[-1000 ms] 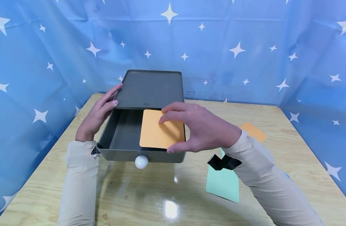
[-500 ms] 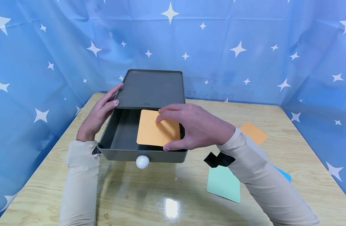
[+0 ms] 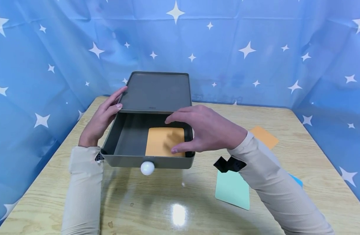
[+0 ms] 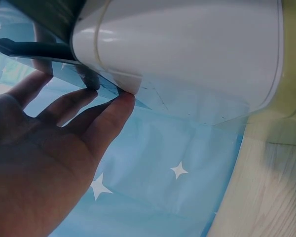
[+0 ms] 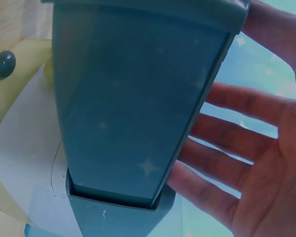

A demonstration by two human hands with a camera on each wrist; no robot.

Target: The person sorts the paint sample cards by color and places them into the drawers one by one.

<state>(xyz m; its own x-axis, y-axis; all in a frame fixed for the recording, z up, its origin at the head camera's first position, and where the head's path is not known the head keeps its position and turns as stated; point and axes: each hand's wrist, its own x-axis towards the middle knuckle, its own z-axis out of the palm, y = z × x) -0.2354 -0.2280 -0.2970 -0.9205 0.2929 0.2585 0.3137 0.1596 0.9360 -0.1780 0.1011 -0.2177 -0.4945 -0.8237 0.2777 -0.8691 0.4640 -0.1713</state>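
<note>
Head view looking down over the grey box [image 3: 154, 107], 2 wrist views pressed close against it

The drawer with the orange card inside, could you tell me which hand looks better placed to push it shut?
Probably the right hand: it hovers open over the open drawer, near its front and white knob. The left hand rests against the case, steadying it.

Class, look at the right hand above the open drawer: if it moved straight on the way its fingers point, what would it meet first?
The right hand points left across the drawer, above the orange card. Probably it would first meet the drawer's left wall, though depth is unclear; the left hand lies beyond.
</note>
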